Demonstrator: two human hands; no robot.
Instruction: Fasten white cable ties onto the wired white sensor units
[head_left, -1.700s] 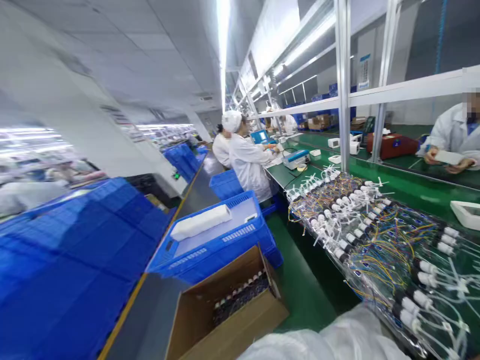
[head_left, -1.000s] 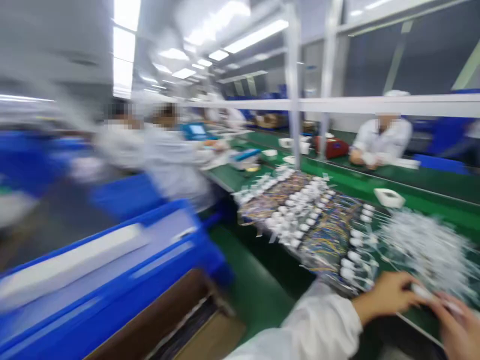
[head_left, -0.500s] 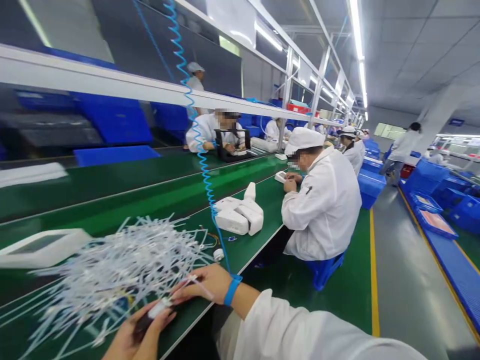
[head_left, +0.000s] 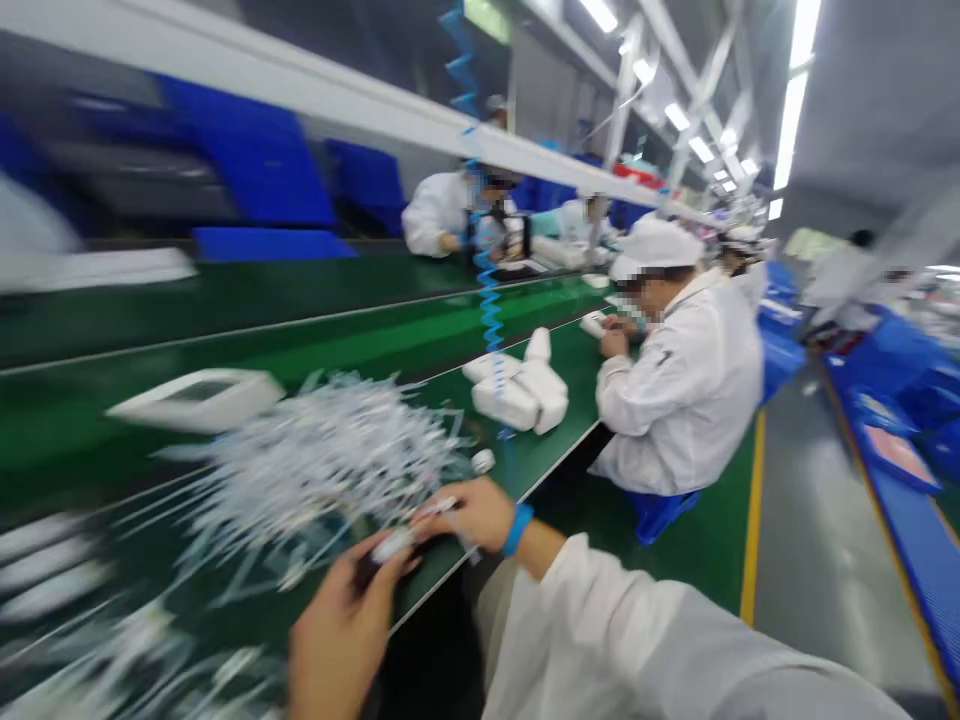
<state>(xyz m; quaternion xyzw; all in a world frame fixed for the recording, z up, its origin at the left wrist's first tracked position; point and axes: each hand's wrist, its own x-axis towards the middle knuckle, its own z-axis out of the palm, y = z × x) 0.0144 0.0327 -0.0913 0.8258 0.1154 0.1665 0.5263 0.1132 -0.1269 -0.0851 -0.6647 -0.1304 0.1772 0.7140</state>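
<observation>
My left hand [head_left: 341, 635] is low in the view, its fingers closed round a small dark cylinder with a white tip [head_left: 388, 552]. My right hand [head_left: 469, 512], with a blue wristband [head_left: 517, 529], pinches a thin white tube [head_left: 439, 507] at that tip. Both hands hover over the front edge of the green bench [head_left: 315, 355]. Just beyond them lies a loose pile of white tubes [head_left: 322, 460]. The picture is smeared by motion.
A white housing [head_left: 199, 398] lies behind the pile, and more white housings [head_left: 517, 392] sit to the right under a coiled blue cable [head_left: 487, 290]. A co-worker in a white coat [head_left: 686, 385] sits at the bench. Blue crates [head_left: 900, 400] line the aisle.
The view swung from the left end of the line to the right end. My hands came into view holding the part and tube, and have risen a little since half a second ago.
</observation>
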